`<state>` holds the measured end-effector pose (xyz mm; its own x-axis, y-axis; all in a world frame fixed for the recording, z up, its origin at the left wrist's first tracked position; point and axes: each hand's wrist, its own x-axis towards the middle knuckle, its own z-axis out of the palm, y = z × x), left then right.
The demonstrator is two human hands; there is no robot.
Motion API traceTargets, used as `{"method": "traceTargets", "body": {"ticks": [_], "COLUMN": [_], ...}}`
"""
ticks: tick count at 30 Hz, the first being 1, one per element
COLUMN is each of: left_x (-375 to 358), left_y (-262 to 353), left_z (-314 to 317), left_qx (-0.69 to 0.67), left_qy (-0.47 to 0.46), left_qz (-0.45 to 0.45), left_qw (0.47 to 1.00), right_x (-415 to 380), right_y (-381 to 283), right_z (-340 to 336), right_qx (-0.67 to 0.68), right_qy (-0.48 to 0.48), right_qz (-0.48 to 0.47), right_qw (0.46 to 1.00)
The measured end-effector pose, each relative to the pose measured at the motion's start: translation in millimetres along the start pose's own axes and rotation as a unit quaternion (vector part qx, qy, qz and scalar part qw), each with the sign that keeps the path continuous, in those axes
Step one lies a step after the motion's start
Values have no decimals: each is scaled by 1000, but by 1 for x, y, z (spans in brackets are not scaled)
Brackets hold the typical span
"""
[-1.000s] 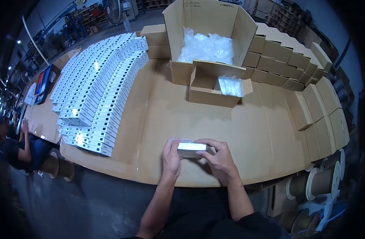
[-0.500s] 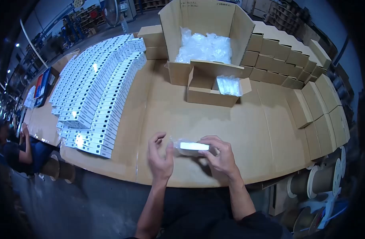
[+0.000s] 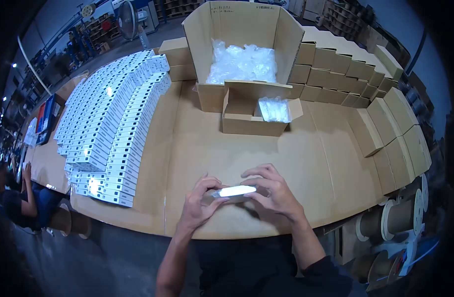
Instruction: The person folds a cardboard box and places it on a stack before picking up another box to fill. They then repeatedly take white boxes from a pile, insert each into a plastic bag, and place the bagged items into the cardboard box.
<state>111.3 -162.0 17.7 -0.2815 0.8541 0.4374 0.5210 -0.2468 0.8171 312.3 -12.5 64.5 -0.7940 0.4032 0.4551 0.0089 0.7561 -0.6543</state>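
Now both hands, L [image 3: 197, 208] & R [image 3: 274, 193], gripping white box [image 3: 235, 191] btwn fingertips

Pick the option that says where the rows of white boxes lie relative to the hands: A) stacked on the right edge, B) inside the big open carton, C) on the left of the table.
C: the white boxes lie in rows left of both hands, on the table.

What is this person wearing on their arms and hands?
Both hands are bare: no gloves, rings or watch show on the left hand or the right hand. The forearms are bare too. A dark sleeve covers the right upper arm.
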Motion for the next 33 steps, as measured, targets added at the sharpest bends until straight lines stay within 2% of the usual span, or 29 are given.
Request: {"method": "traceTargets", "body": {"ticks": [2,5,7,10,11,14,17,20,24,25,28,29,33], "left_x": [12,44,72,114,130,169,189,192,173,167,153,149,143], "left_y": [-2,4,6,2,0,-27,-52,-54,-48,-49,-58,-60,-61], "left_z": [-7,-12,-13,4,10,45,69,73,60,58,56,57,55], "left_qx": [-6,-1,12,79,162,237,329,363,380,393,413,415,402], "left_qy": [-40,-99,-152,-118,-117,-82,-103,-122,-127,-124,-113,-108,-105], "left_qz": [7,11,0,-12,50,156,169,164,173,174,165,162,137], "left_qw": [999,995,988,990,979,955,923,909,900,894,889,889,899], "right_x": [4,13,16,16,15,24,43,64,91,97,110,110,113], "right_y": [-3,0,8,15,17,25,27,44,60,72,91,96,109], "right_z": [-10,-23,-33,-52,-58,-72,-82,-81,-62,-54,-30,-22,-8], "right_qx": [13,-42,-48,-75,-92,-150,-187,-224,-186,-217,-218,-205,-256], "right_qy": [-52,-95,-53,51,91,184,232,254,256,262,273,262,257], "right_qz": [22,-1,11,76,99,130,138,76,64,23,18,50,65], "right_qw": [998,995,997,993,987,963,944,938,947,940,937,942,930]}}
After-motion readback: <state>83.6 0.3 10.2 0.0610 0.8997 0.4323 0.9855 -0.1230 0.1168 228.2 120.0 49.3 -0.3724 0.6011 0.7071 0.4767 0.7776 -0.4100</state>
